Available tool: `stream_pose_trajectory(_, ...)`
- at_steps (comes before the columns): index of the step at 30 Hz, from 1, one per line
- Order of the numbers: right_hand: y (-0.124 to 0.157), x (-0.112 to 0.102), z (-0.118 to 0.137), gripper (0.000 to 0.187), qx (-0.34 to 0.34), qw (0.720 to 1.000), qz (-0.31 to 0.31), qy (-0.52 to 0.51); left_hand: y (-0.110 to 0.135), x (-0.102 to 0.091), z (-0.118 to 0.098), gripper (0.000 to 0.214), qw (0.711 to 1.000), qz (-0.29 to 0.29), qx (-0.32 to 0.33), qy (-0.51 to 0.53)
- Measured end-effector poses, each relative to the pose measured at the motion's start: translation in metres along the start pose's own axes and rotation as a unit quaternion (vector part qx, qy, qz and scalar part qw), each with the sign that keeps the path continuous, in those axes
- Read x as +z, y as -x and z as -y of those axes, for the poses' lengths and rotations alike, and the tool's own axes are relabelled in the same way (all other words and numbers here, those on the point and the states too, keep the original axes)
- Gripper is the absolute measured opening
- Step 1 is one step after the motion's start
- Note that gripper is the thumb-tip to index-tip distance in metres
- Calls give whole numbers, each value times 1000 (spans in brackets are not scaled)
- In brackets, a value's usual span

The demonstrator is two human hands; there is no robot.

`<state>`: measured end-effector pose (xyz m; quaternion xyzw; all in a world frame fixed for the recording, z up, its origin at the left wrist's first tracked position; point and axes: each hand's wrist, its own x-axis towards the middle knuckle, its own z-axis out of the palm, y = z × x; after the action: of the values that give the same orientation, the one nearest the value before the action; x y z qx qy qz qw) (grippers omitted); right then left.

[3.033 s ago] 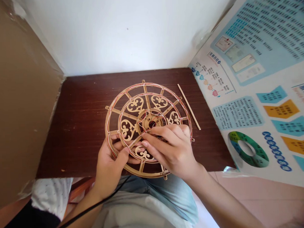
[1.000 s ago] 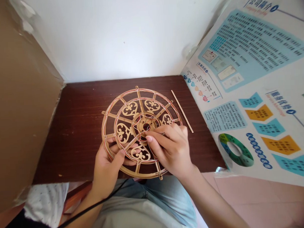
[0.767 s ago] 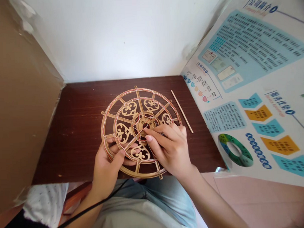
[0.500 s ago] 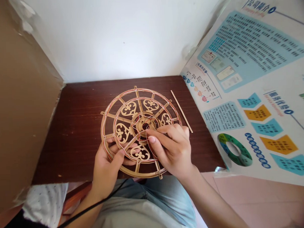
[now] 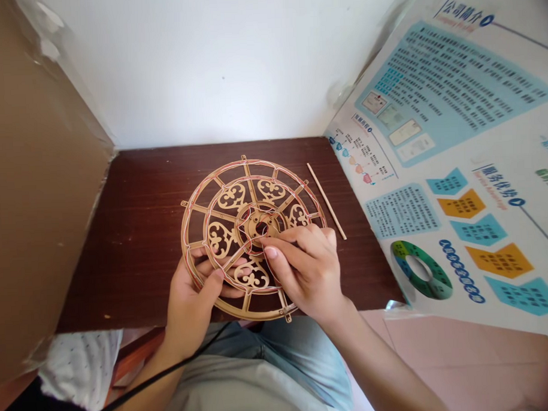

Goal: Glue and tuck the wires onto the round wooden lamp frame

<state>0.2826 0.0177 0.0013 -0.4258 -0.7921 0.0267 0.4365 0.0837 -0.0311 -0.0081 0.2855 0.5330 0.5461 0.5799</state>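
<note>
A round gold-coloured frame (image 5: 223, 216) with spokes and scrolled heart-shaped panels lies tilted over the near part of the table. Thin red and white wires (image 5: 246, 297) run along its rings and gather at the hub (image 5: 258, 207). My left hand (image 5: 199, 298) grips the lower left of the rim, thumb on top and fingers underneath, seen through the gaps. Close to the hub, my right hand (image 5: 309, 267) is closed in a pinch, with thumb and forefinger on what looks like a thin wire. The right hand covers the frame's lower right part.
A thin pale stick (image 5: 326, 200) lies on the dark brown table (image 5: 135, 234) to the right of the frame. Brown board (image 5: 43, 177) stands at the left, a white wall (image 5: 219, 63) behind, and a printed poster (image 5: 452, 163) at the right. A black cable (image 5: 158, 374) crosses below.
My right hand has shifted very slightly left at the hub, still pinching. The left hand and the frame look nearly the same.
</note>
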Motion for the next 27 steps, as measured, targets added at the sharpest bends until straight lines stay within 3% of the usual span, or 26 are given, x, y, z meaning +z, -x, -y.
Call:
stream_pose_trajectory(17,0,4,0,26,14,999,30,-6,-1,0,2,54,1000,4,0,-4)
stream_pose_trajectory(22,0,4,0,21,9,1000,-1,9,-1,-1,3,53,1000,2,4,-3)
stream_pose_trajectory(27,-1,4,0,22,1,1000,13,7,-1,-2,3,53,1000,3,-1,-3)
